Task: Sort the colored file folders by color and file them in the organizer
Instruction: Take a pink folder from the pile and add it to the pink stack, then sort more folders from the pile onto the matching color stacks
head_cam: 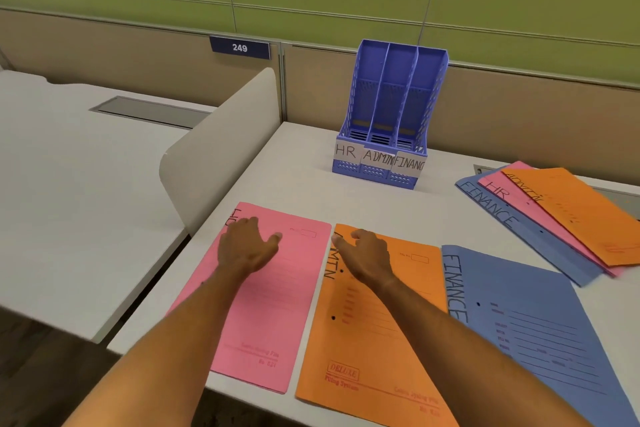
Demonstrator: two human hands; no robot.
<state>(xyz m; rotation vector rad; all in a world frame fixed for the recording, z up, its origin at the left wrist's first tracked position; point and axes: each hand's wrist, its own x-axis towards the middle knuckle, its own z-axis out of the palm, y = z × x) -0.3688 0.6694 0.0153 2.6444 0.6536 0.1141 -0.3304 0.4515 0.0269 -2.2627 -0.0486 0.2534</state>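
Three folders lie side by side on the near desk: a pink folder (pixel 277 305) marked HR, an orange folder (pixel 374 340) marked ADMIN, and a blue folder (pixel 540 333) marked FINANCE. My left hand (pixel 247 246) rests flat on the pink folder's top, fingers spread. On the orange folder's top left corner my right hand (pixel 367 257) lies with fingers apart. A blue three-slot organizer (pixel 388 115) labelled HR, ADMIN, FINANCE stands at the back, its slots empty. A fanned stack at the right holds a blue folder (pixel 519 229), a pink folder (pixel 509 198) and an orange folder (pixel 588 212).
A white curved divider panel (pixel 225 149) rises along the desk's left edge, with another desk (pixel 69 184) beyond it. A beige partition (pixel 519 115) with a "249" plate (pixel 239 47) backs the desk. The desk's front edge runs under the folders.
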